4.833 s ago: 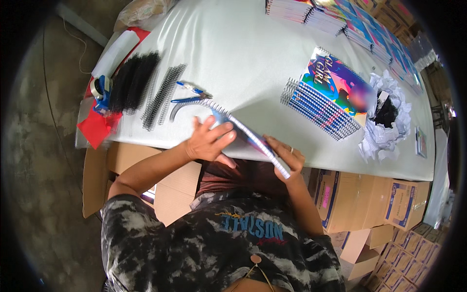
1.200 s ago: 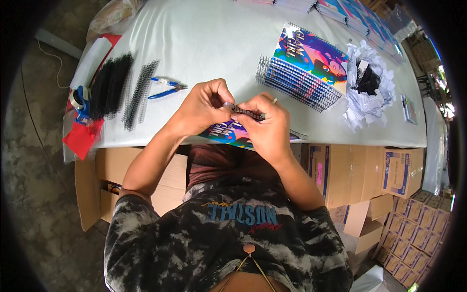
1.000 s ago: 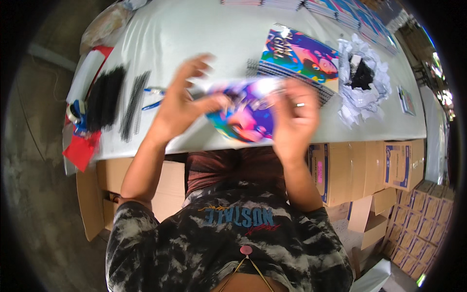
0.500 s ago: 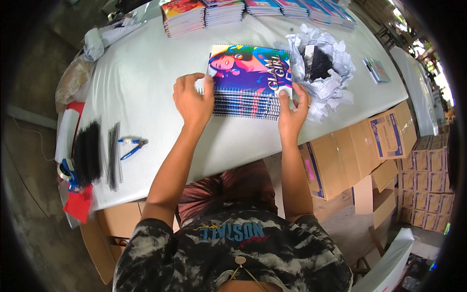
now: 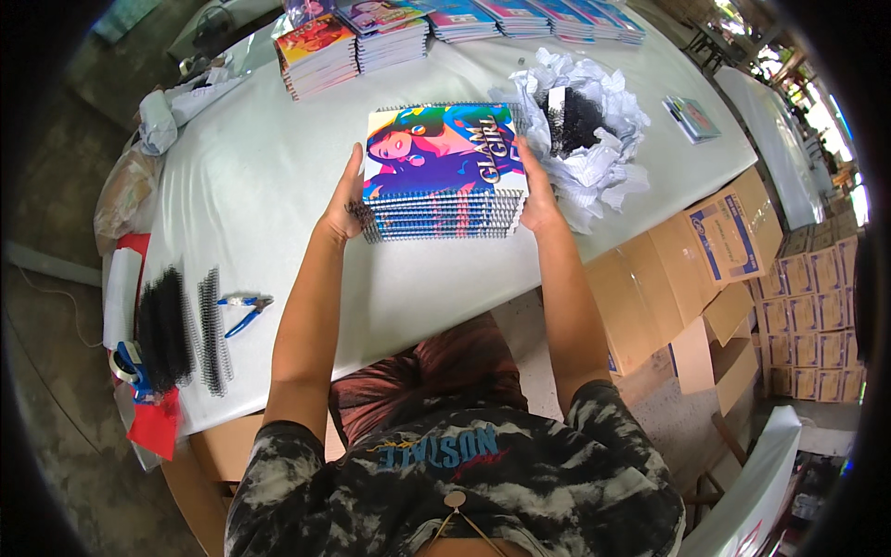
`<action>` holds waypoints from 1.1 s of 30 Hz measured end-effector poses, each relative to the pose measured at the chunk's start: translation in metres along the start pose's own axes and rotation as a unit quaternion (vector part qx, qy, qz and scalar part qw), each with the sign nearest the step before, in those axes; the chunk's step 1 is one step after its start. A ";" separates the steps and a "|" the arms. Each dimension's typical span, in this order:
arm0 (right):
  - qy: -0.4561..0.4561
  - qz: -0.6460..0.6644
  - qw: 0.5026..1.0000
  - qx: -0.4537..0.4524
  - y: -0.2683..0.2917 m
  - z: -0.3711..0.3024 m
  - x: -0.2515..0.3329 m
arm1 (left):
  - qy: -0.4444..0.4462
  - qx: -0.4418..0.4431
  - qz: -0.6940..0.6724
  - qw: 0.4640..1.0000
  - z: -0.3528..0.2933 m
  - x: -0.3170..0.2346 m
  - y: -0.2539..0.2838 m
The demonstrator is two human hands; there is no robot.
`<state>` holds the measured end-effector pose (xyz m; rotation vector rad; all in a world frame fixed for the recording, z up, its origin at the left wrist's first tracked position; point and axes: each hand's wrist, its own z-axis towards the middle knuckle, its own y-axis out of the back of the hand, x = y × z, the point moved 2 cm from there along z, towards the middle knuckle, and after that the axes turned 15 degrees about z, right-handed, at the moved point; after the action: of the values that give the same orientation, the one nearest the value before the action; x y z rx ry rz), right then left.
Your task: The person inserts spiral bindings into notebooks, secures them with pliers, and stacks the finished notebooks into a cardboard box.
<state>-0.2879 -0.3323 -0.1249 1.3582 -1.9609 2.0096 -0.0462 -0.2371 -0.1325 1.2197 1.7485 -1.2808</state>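
Note:
A stack of spiral notebooks (image 5: 436, 167) with a colourful illustrated cover lies in front of me on the white-covered table. Black wire bindings run along its near edge, and some show at the far edge too. My left hand (image 5: 347, 200) is against the stack's left side, fingers pointing away from me. Against the right side rests my right hand (image 5: 538, 190), so the stack is held between both palms. The fingers are partly hidden by the notebooks. Just right of the stack, crumpled white paper (image 5: 617, 176) surrounds a bundle of black wire coils (image 5: 583, 121).
More notebook piles (image 5: 394, 46) line the far edge. Blue-handled pliers (image 5: 245, 314), black wire spirals (image 5: 212, 330) and a tape dispenser (image 5: 130, 369) lie at left. A small flat packet (image 5: 692, 121) is at far right. Cardboard boxes (image 5: 659, 288) stand beside the table.
Both hands have gone from gripping the top notebook's near corners to lying flat along the stack's sides. The top notebook now sits more evenly on the pile. The view has shifted slightly.

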 end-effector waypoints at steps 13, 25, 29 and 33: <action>0.051 0.080 0.993 -0.064 -0.021 -0.095 -0.067 | 0.056 -0.015 0.059 0.997 -0.090 0.006 0.005; 0.335 -0.345 0.876 0.020 -0.024 -0.055 0.004 | -0.417 -0.394 0.341 0.745 -0.169 0.038 -0.012; 0.269 -0.347 0.898 -0.024 -0.022 -0.036 -0.019 | -0.427 -0.496 0.314 0.688 -0.153 0.047 -0.031; 0.314 -0.320 0.892 -0.064 -0.021 -0.036 -0.024 | -0.421 -0.514 0.222 0.714 -0.146 0.053 -0.030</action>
<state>-0.2809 -0.2850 -0.1157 0.9586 -1.1393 1.6564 -0.0900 -0.0859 -0.1221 0.2296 1.0240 -0.2737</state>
